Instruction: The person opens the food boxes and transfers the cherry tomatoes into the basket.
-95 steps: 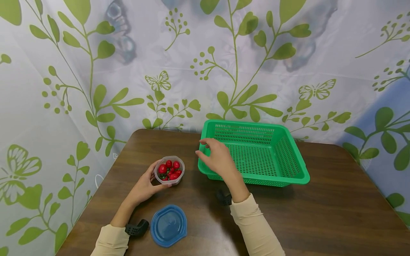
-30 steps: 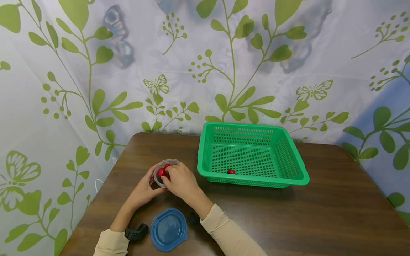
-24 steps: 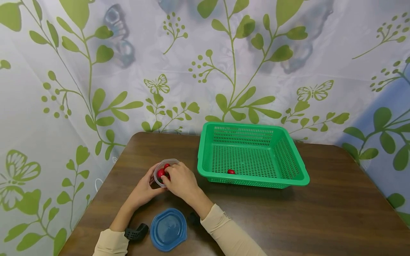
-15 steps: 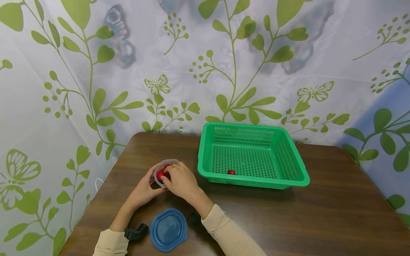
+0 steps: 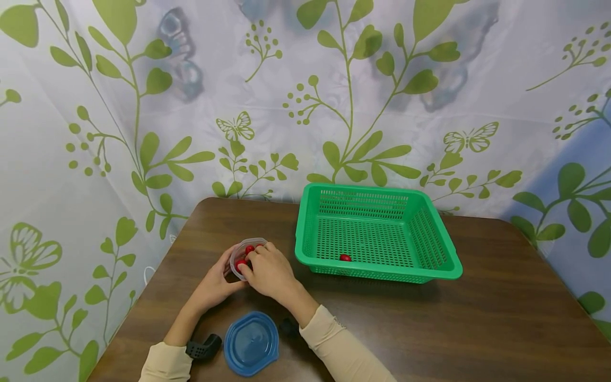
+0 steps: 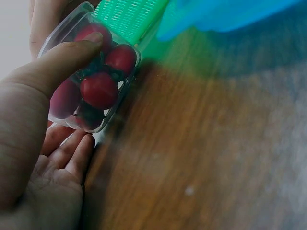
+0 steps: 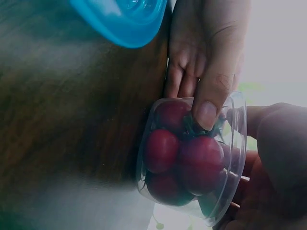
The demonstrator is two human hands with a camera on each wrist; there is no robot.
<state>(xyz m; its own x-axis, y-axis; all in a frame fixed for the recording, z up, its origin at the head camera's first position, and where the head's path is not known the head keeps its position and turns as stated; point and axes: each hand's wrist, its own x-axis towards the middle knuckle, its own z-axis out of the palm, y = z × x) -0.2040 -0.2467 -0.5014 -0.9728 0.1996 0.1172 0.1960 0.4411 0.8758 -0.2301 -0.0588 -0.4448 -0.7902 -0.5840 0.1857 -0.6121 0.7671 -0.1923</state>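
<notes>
My left hand (image 5: 216, 284) grips a small clear plastic container (image 5: 232, 261) from its left side, the thumb against its near side. Several red cherry tomatoes (image 5: 250, 249) with green stems lie in it, seen through the wall in both wrist views. My right hand (image 5: 273, 271) reaches over the right rim with bent fingers, thumb and forefinger down among the tomatoes. Whether these fingertips pinch one is hidden. A single tomato (image 5: 345, 258) lies near the front wall inside the green perforated basket (image 5: 377, 269), to the right of both hands.
Toward the near edge of the wooden table (image 5: 477, 307) lies a blue lid (image 5: 251, 343), close to the dark wrist camera (image 5: 204, 348) on my left arm. Behind the table hangs a cloth (image 5: 267, 106) printed with leaves and butterflies.
Since the oldest frame, my right hand has moved left from the basket's edge into the container, and a tomato has appeared in the basket. Lately only the tomatoes in the container have shifted slightly.
</notes>
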